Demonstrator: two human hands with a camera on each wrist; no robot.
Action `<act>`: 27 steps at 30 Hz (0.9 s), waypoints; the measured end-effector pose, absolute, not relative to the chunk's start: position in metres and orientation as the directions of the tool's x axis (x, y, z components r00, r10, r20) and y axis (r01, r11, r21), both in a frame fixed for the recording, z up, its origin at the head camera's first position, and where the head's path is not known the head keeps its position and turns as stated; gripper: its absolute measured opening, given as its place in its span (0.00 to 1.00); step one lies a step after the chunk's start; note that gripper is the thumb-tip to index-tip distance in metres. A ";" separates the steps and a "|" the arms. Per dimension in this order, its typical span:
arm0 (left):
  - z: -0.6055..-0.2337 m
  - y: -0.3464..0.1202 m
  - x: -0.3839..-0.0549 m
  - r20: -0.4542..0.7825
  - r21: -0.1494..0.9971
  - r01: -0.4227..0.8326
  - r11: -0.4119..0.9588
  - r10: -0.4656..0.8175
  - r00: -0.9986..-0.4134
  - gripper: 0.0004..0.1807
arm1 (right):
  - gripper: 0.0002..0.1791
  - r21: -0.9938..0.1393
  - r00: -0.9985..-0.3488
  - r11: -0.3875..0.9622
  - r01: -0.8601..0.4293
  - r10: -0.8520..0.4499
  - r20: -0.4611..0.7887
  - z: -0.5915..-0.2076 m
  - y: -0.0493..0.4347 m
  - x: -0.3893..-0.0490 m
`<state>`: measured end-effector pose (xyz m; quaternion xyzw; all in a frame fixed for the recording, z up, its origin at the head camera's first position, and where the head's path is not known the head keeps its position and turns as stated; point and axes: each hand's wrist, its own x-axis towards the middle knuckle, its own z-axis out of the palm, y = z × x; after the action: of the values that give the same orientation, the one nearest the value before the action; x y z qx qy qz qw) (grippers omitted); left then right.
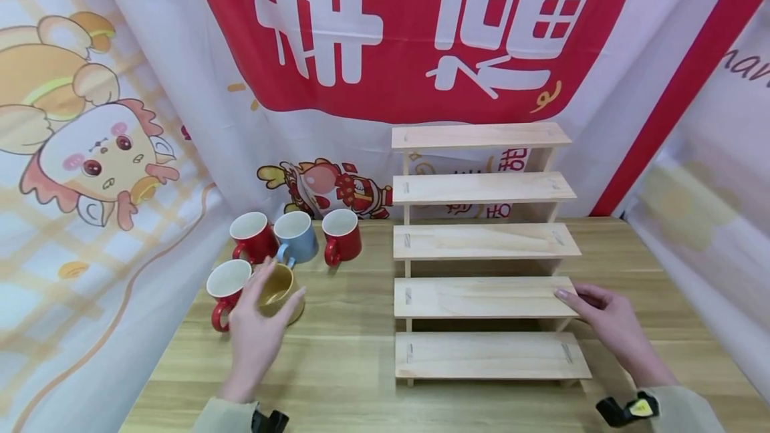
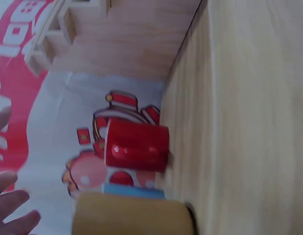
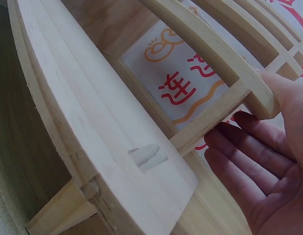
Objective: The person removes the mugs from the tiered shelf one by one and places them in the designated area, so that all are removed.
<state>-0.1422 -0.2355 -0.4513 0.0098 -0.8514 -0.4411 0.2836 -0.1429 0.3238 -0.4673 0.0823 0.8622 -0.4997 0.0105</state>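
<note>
My left hand (image 1: 257, 329) is over the mugs at the left of the table, thumb and fingers spread apart. Nearest to it stands a gold mug (image 1: 293, 293), partly hidden behind the hand; the left wrist view shows the fingers (image 2: 11, 203) above the gold mug (image 2: 131, 215). My right hand (image 1: 610, 316) grips the right end of a step of the tiered wooden rack (image 1: 481, 296). Its thumb lies on top of the board, and in the right wrist view the other fingers (image 3: 229, 171) are below it.
Behind the gold mug stand a light blue mug (image 1: 301, 238) and red mugs (image 1: 345, 240), one of them at the back left. A further red mug (image 1: 225, 284) is left of my left hand. Printed cloth (image 1: 150, 19) hangs around the wooden table (image 1: 343, 366).
</note>
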 end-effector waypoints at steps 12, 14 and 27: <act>-0.459 -0.182 -0.180 0.266 0.235 0.392 0.890 0.329 -0.906 0.55 | 0.42 -0.845 -0.987 0.513 0.147 0.133 -0.090 -0.467 0.322 -0.143; -0.464 -0.178 -0.186 0.255 0.188 0.384 0.904 0.333 -0.908 0.57 | 0.41 -0.848 -0.988 0.513 0.136 0.131 -0.079 -0.467 0.322 -0.143; -0.484 -0.172 -0.205 0.240 0.075 0.358 0.931 0.331 -0.912 0.62 | 0.35 -0.840 -0.994 0.542 0.016 0.096 0.043 -0.462 0.333 -0.145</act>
<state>-0.2046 -0.1723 -0.4844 -0.1765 -0.9761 -0.0588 0.1125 -0.1451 0.3334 -0.4622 0.0320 0.8770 -0.4776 -0.0420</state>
